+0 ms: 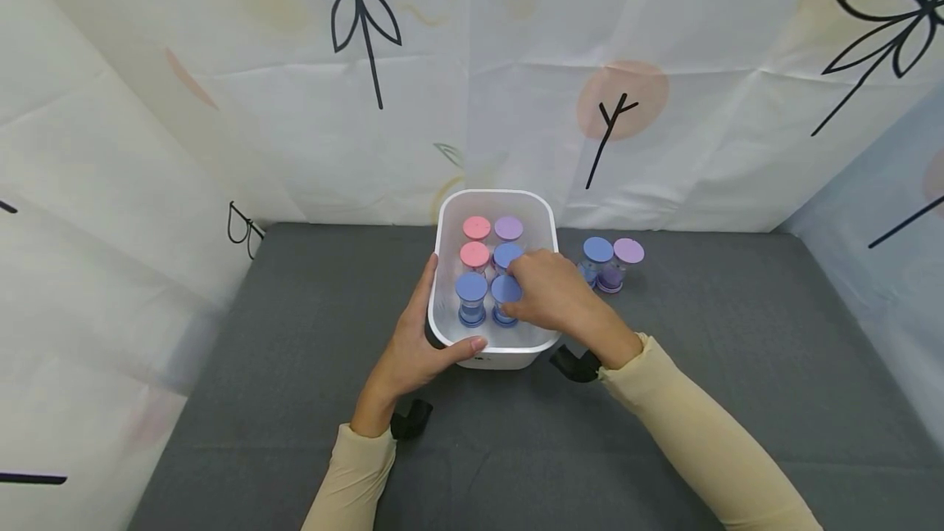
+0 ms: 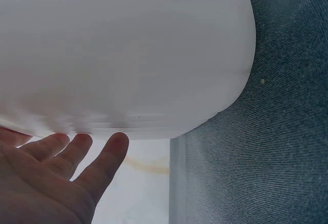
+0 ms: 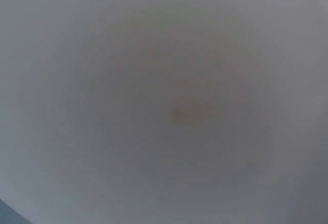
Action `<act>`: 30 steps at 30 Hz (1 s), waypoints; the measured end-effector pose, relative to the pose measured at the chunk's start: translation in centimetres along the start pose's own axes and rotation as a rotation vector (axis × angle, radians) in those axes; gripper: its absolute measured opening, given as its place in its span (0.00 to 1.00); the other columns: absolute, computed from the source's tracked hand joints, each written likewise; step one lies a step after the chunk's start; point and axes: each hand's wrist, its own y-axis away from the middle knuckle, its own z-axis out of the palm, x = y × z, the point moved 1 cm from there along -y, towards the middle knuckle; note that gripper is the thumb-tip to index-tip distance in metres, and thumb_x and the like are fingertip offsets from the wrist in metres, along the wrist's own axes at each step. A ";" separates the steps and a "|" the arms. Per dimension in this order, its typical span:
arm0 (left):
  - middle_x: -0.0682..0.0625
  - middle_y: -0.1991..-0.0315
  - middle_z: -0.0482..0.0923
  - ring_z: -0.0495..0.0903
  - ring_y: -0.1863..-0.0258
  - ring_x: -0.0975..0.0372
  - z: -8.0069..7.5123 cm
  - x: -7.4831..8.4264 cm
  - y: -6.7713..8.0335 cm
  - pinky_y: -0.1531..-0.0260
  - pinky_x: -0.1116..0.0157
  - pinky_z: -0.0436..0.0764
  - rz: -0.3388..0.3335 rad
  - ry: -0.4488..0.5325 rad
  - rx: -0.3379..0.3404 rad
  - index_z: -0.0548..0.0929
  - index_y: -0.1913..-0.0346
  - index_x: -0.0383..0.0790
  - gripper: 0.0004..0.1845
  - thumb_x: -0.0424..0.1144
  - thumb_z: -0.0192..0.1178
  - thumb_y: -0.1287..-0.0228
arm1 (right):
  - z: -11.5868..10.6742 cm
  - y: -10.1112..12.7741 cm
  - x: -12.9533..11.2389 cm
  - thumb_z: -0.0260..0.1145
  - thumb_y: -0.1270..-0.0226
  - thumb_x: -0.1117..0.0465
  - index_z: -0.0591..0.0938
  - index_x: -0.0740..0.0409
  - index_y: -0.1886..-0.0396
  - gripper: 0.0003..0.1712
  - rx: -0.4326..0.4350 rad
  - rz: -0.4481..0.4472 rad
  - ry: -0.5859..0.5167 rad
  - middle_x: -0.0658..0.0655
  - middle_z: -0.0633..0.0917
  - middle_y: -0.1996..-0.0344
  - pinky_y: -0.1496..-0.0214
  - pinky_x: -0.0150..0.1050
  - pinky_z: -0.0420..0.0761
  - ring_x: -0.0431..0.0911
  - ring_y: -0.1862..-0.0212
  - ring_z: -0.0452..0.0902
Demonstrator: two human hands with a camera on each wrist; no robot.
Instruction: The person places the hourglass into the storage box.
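Note:
A white plastic bin [image 1: 493, 360] stands on the grey cloth, holding several small sand timers with round coloured ends and clear middles. Inside are pink timers [image 1: 475, 254], a purple timer [image 1: 508, 228] and blue timers [image 1: 471, 287]. My right hand [image 1: 555, 292] reaches over the right rim and pinches the front right blue timer [image 1: 506, 288], partly covering it. My left hand [image 1: 413, 347] braces the bin's outer left side with straight fingers [image 2: 105, 167], its thumb along the front corner. The right wrist view shows only a blurred pale surface.
Right of the bin, another blue timer [image 1: 598, 250] and a purple timer [image 1: 628, 251] stand side by side on the dark grey cloth [image 1: 708, 334]. A white printed curtain [image 1: 531, 121] rises behind and at both sides.

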 end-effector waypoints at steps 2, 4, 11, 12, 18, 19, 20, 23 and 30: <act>0.45 0.20 0.50 0.61 0.26 0.50 0.0 0.0 0.0 0.30 0.39 0.57 0.005 0.004 0.001 0.40 0.17 0.51 0.65 0.49 0.78 0.46 | 0.0 0.0 0.0 0.80 0.48 0.55 0.84 0.60 0.69 0.16 -0.006 0.006 0.002 0.51 0.76 0.79 0.71 0.41 0.72 0.47 0.73 0.72; 0.47 0.20 0.50 0.61 0.26 0.49 0.0 0.0 0.0 0.30 0.39 0.57 0.007 0.005 0.001 0.40 0.17 0.51 0.65 0.49 0.78 0.46 | 0.0 0.1 -0.1 0.80 0.48 0.55 0.85 0.61 0.66 0.17 -0.004 0.008 0.005 0.51 0.77 0.77 0.70 0.42 0.75 0.47 0.72 0.73; 0.51 0.19 0.49 0.60 0.26 0.47 0.0 -0.1 0.0 0.29 0.40 0.55 -0.002 -0.001 0.001 0.40 0.17 0.53 0.65 0.50 0.78 0.46 | 0.0 0.3 -0.1 0.81 0.46 0.58 0.86 0.64 0.63 0.17 -0.002 -0.003 -0.015 0.53 0.80 0.75 0.67 0.41 0.78 0.47 0.70 0.75; 0.53 0.19 0.50 0.60 0.26 0.47 0.0 -0.2 0.0 0.29 0.40 0.55 -0.004 -0.001 0.001 0.40 0.17 0.53 0.65 0.50 0.78 0.46 | 0.0 0.4 -0.1 0.81 0.46 0.58 0.86 0.64 0.62 0.17 -0.001 -0.004 -0.019 0.53 0.80 0.75 0.67 0.41 0.78 0.47 0.70 0.75; 0.55 0.20 0.50 0.61 0.26 0.48 0.1 -0.3 0.0 0.30 0.39 0.55 -0.011 0.000 -0.001 0.40 0.17 0.53 0.65 0.51 0.77 0.46 | -0.3 0.7 -0.2 0.80 0.45 0.59 0.86 0.64 0.59 0.18 -0.004 0.014 -0.061 0.54 0.81 0.73 0.65 0.40 0.81 0.47 0.68 0.77; 0.55 0.20 0.50 0.61 0.26 0.49 0.1 -0.3 0.0 0.30 0.39 0.56 -0.012 0.001 -0.001 0.40 0.17 0.53 0.65 0.51 0.77 0.46 | -0.3 0.7 -0.2 0.80 0.45 0.59 0.86 0.64 0.57 0.19 -0.004 0.021 -0.074 0.54 0.81 0.72 0.64 0.40 0.83 0.47 0.67 0.77; 0.54 0.20 0.50 0.61 0.26 0.49 0.1 -0.2 0.0 0.30 0.39 0.56 -0.011 0.000 -0.002 0.40 0.17 0.52 0.65 0.51 0.77 0.46 | -0.4 0.8 -0.2 0.80 0.45 0.59 0.86 0.64 0.56 0.20 -0.002 0.026 -0.083 0.54 0.82 0.71 0.63 0.41 0.83 0.47 0.67 0.78; 0.50 0.20 0.51 0.62 0.27 0.51 0.1 -0.1 0.0 0.30 0.39 0.57 -0.009 0.005 -0.004 0.40 0.17 0.52 0.65 0.49 0.78 0.46 | -0.5 1.0 -0.2 0.80 0.45 0.59 0.86 0.64 0.53 0.22 0.006 0.032 -0.098 0.56 0.84 0.67 0.60 0.44 0.84 0.48 0.64 0.80; 0.46 0.20 0.51 0.62 0.27 0.50 0.0 0.0 0.0 0.31 0.37 0.57 0.008 0.017 -0.002 0.40 0.17 0.52 0.64 0.44 0.78 0.46 | -0.8 1.8 0.1 0.81 0.45 0.58 0.86 0.66 0.46 0.28 0.106 0.017 -0.167 0.62 0.88 0.54 0.47 0.54 0.80 0.55 0.52 0.83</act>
